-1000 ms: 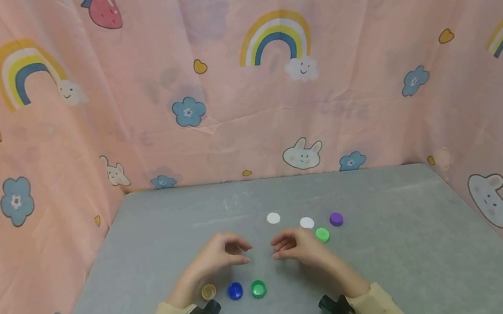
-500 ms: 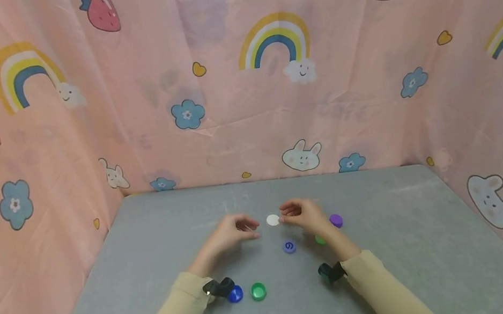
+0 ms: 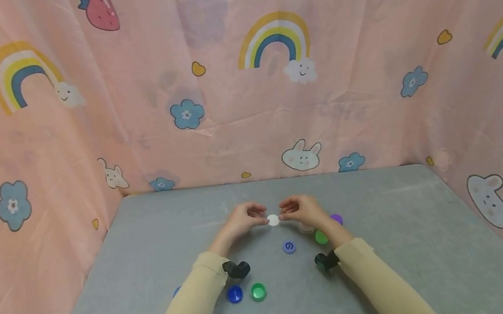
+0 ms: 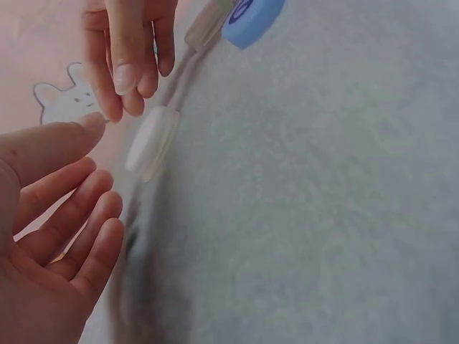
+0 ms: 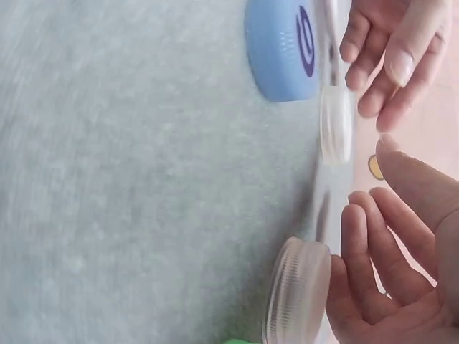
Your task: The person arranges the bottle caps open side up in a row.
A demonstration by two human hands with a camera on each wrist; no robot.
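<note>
A white bottle cap [image 3: 273, 220] lies on the grey table between my two hands. My left hand [image 3: 243, 220] is at its left and my right hand [image 3: 303, 211] at its right, fingers loosely bent and holding nothing. In the left wrist view, the white cap [image 4: 150, 142] rests beyond my left fingers, apart from them. The right wrist view has the white cap [image 5: 336, 125] beyond both hands, and a clear-white ridged cap [image 5: 297, 287] close by my right fingers. Nearer than the white cap lies a light blue cap [image 3: 289, 247] with a dark mark.
By my right wrist are a light green cap [image 3: 321, 237] and a purple cap [image 3: 336, 218], partly covered. Towards the front sit a dark blue cap [image 3: 235, 294] and a green cap [image 3: 258, 291]. A blue edge [image 3: 177, 292] shows beside my left sleeve. A patterned pink curtain [image 3: 239, 137] stands behind the table.
Both hands have moved away from me to either side of the white cap, the left one also to the right. The light blue cap has come into view; the gold cap is now hidden.
</note>
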